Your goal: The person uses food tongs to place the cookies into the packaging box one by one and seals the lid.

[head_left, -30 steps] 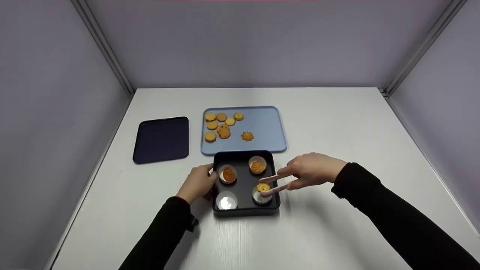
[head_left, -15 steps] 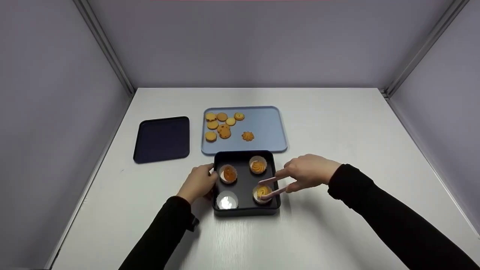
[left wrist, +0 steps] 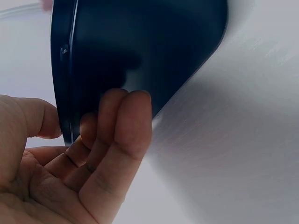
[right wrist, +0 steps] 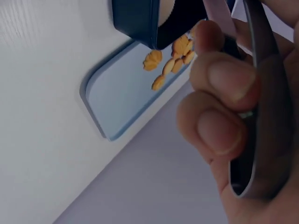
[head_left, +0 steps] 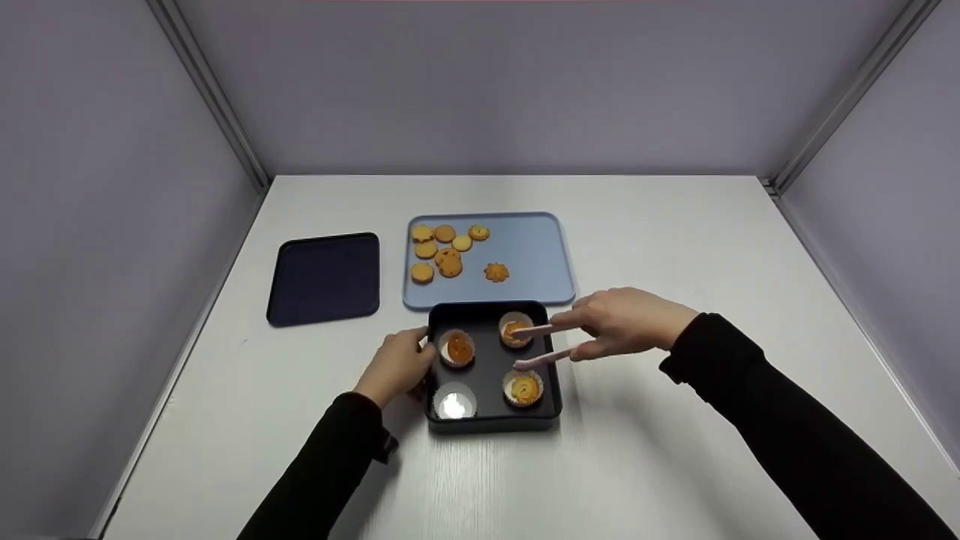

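Note:
My left hand (head_left: 397,367) grips the left wall of a dark square baking pan (head_left: 489,379), thumb at the rim and fingers against the outer side (left wrist: 135,121). In my right hand (head_left: 626,322) are tongs with pink tips (head_left: 538,360), their metal body (right wrist: 275,107) showing in the right wrist view. The tips stand apart with nothing between them, over the pan's right side. A round yellow cookie (head_left: 524,390) sits in the near right paper cup. Behind it a swirled cookie (head_left: 517,343) lies in another cup, partly covered by one tip. An orange-brown cookie (head_left: 460,348) fills the far left cup; the near left paper cup (head_left: 454,403) holds nothing.
Directly behind the pan lies a light blue tray (head_left: 536,255) with several cookies grouped at its left and a flower-shaped cookie (head_left: 496,272) nearer its middle. A dark flat tray (head_left: 324,279) is at the left on the white table (head_left: 660,247). Grey panels surround the table.
The yellow cookie has gone down into the near right cup and the tongs have let go of it. My right hand has moved back and up with the tips spread. The left hand stays put.

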### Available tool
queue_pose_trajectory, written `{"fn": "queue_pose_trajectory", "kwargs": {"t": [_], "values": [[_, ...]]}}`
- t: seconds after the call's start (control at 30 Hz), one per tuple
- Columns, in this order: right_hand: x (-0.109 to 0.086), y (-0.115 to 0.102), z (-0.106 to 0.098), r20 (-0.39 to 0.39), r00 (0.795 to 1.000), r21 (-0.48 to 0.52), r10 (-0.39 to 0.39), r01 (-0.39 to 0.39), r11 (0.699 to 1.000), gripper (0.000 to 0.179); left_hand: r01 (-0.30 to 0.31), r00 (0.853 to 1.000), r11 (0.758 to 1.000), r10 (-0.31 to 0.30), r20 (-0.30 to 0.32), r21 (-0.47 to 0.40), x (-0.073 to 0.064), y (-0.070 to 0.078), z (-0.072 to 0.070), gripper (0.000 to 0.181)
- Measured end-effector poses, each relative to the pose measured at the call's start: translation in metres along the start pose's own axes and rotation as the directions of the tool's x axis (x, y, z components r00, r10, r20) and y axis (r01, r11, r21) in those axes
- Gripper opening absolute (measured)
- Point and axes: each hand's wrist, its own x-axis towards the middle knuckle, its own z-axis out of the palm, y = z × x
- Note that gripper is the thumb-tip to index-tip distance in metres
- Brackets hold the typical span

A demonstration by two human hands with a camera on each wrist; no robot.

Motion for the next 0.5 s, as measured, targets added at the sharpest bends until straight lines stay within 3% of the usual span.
{"fn": "queue_pose_trajectory", "kwargs": {"t": [0.3, 0.5], "values": [[0.013, 0.017, 0.002, -0.155, 0.977, -0.023, 0.147, -0.152, 0.988, 0.050, 0.007, 1.000, 1.000, -0.007, 0.007, 0.010, 0.001, 0.000, 0.000, 0.047], [0.028, 0.025, 0.011, -0.190, 0.947, 0.005, 0.258, -0.262, 0.965, 0.054, 0.000, 1.000, 1.000, 0.000, 0.008, 0.006, 0.001, 0.000, 0.000, 0.046]]}}
